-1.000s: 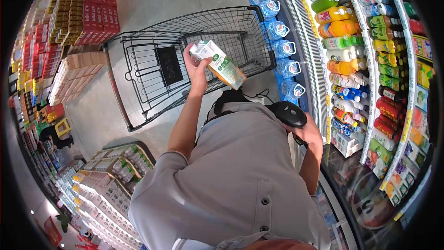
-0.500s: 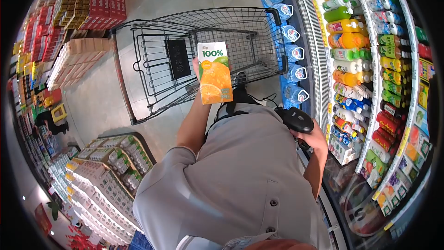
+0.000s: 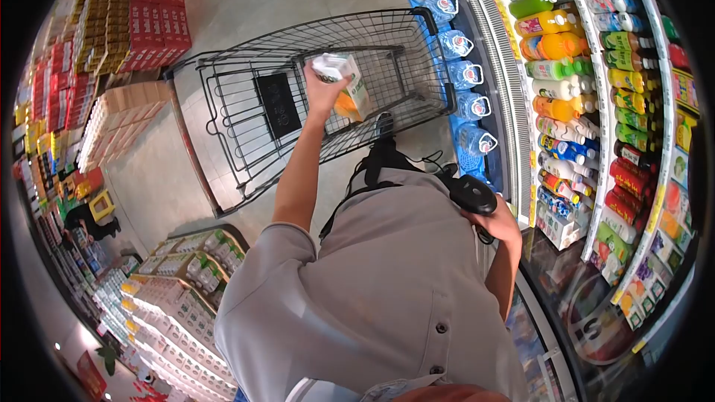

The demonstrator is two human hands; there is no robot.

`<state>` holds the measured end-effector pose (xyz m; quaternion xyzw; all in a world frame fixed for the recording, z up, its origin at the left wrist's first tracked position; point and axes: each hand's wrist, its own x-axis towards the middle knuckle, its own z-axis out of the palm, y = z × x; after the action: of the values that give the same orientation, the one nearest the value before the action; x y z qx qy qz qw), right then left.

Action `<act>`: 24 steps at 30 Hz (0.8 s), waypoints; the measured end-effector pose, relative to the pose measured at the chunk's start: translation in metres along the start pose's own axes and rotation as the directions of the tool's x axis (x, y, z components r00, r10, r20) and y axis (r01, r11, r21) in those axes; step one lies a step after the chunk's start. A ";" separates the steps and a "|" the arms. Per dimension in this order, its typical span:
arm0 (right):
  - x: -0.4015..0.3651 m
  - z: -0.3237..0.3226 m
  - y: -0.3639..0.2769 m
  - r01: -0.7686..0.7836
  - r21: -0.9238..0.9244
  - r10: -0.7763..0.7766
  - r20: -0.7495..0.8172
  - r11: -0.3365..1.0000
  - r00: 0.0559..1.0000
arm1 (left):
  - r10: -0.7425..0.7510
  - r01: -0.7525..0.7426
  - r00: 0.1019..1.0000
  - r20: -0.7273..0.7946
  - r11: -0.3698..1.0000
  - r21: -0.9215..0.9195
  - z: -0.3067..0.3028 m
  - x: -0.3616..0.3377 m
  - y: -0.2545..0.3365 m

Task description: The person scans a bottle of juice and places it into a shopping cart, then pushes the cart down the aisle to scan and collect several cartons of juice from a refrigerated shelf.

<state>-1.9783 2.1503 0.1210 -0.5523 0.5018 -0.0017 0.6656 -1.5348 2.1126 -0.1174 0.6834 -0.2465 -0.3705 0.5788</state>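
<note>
My left hand grips a juice carton by its upper end, over the wire shopping cart. The carton is tilted, its white top towards me and its orange picture partly in view. The mesh of the cart basket shows around and behind it. At my right hip, my right hand is closed about a rounded black device. Part of the fingers is hidden beneath the device, and black cables run beside it.
Large water bottles line the right side of the cart. Beyond them are chiller shelves of drinks. Red boxes and pale cartons are stacked on the left, with more packs lower left. A person is at the far left.
My left hand has turned the carton from front facing up to tilted with its top towards me, and moved it slightly up over the cart. The right hand stays at the hip.
</note>
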 end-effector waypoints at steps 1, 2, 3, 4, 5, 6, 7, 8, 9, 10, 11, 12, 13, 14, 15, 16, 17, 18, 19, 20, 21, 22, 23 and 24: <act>-0.002 0.001 0.001 -0.051 0.008 0.051 -0.009 0.999 0.999 | 0.046 -0.051 0.998 0.030 0.985 0.167 0.004 0.006 -0.020; -0.003 0.003 0.007 -0.083 0.070 0.086 -0.030 0.994 0.996 | 0.083 -0.109 0.992 0.098 0.947 0.302 0.009 0.007 -0.040; -0.007 0.004 0.007 -0.090 0.079 0.094 -0.044 0.993 0.995 | 0.109 -0.174 0.979 0.172 0.888 0.426 0.017 0.007 -0.045; -0.010 0.005 0.006 -0.152 0.093 0.159 -0.069 0.984 0.985 | 0.107 -0.180 0.976 0.191 0.890 0.418 0.024 0.006 -0.050; -0.013 0.005 0.004 -0.213 0.110 0.223 -0.097 0.971 0.970 | 0.047 -0.172 0.975 0.218 0.779 0.602 0.030 0.000 -0.055; -0.017 0.004 0.001 -0.231 0.115 0.242 -0.101 0.966 0.965 | -0.014 -0.173 0.972 0.235 0.632 0.756 0.037 -0.008 -0.057; -0.022 0.004 0.003 -0.238 0.123 0.253 -0.127 0.964 0.959 | -0.014 -0.190 0.966 0.260 0.642 0.743 0.041 -0.012 -0.062; -0.028 0.007 0.009 -0.266 0.165 0.291 -0.154 0.950 0.944 | -0.150 -0.144 0.949 0.278 0.578 0.803 0.042 -0.015 -0.067; -0.034 0.009 0.015 -0.293 0.207 0.331 -0.179 0.933 0.927 | -0.285 -0.108 0.916 0.282 0.502 0.858 0.043 -0.018 -0.076; -0.040 0.011 0.018 -0.312 0.258 0.360 -0.165 0.914 0.918 | -0.287 -0.121 0.908 0.304 0.516 0.848 0.042 -0.022 -0.095; -0.045 0.014 0.018 -0.315 0.267 0.368 -0.182 0.911 0.912 | -0.324 -0.126 0.894 0.310 0.482 0.867 0.038 -0.026 -0.120; -0.050 0.016 0.019 -0.309 0.282 0.368 -0.191 0.908 0.910 | -0.362 -0.129 0.880 0.308 0.444 0.887 0.038 -0.029 -0.126; -0.055 0.020 0.021 -0.303 0.297 0.368 -0.197 0.906 0.909 | -0.365 -0.133 0.875 0.317 0.449 0.884 0.040 -0.032 -0.133; -0.058 0.024 0.025 -0.309 0.298 0.376 -0.204 0.903 0.904 | -0.374 -0.181 0.858 0.351 0.421 0.889 0.043 -0.035 -0.141; -0.062 0.029 0.030 -0.324 0.341 0.409 -0.216 0.882 0.887 | -0.385 -0.225 0.840 0.382 0.394 0.891 0.047 -0.040 -0.146; -0.067 0.032 0.034 -0.338 0.382 0.442 -0.225 0.860 0.869 | -0.363 -0.292 0.823 0.437 0.389 0.874 0.051 -0.042 -0.151; -0.070 0.035 0.037 -0.344 0.380 0.447 -0.229 0.859 0.865 | -0.366 -0.291 0.820 0.440 0.396 0.871 0.061 -0.041 -0.156; -0.070 0.037 0.037 -0.325 0.426 0.454 -0.246 0.844 0.856 | -0.402 -0.237 0.809 0.429 0.445 0.864 0.071 -0.035 -0.169; -0.067 0.038 0.034 -0.301 0.470 0.457 -0.263 0.830 0.850 | -0.434 -0.182 0.798 0.418 0.488 0.854 0.080 -0.029 -0.176; -0.065 0.037 0.028 -0.304 0.466 0.457 -0.261 0.831 0.851 | -0.428 -0.145 0.795 0.430 0.555 0.819 0.090 -0.027 -0.181; -0.063 0.036 0.029 -0.292 0.463 0.446 -0.269 0.837 0.853 | -0.416 -0.152 0.799 0.434 0.559 0.815 0.094 -0.026 -0.192; -0.061 0.033 0.034 -0.295 0.421 0.427 -0.264 0.858 0.865 | -0.417 -0.166 0.726 0.548 0.666 0.727 0.102 -0.026 -0.205; -0.059 0.029 0.036 -0.295 0.379 0.407 -0.262 0.877 0.875 | -0.395 -0.171 0.640 0.659 0.762 0.624 0.112 -0.023 -0.207; -0.057 0.022 0.034 -0.284 0.298 0.360 -0.241 0.911 0.901 | -0.368 -0.202 0.637 0.677 0.769 0.607 0.118 -0.029 -0.190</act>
<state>-2.0110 2.2119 0.1313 -0.3642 0.6745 -0.0364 0.6412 -1.6631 2.1024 -0.3030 0.6241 -0.5428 -0.5459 0.1334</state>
